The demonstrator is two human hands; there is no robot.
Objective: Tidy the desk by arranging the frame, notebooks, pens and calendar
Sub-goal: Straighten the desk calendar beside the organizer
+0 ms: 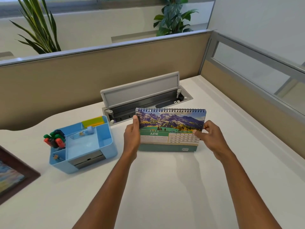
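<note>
Standing the June desk calendar [170, 129] on the surface [165, 187] right of the blue organizer [92, 156], the left hand [132, 138] and right hand [212, 138] grasp its sides. Pens [55, 139] sit in the organizer; the frame [14, 176] lies left of it, seemingly unplaced; no notebooks show.

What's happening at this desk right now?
A person is tidying a white desk. Their left hand and right hand grip the two sides of a spiral desk calendar open to June, standing it upright. Beside it sits a blue organizer holding markers, and a framed picture lies at the left edge.
</note>
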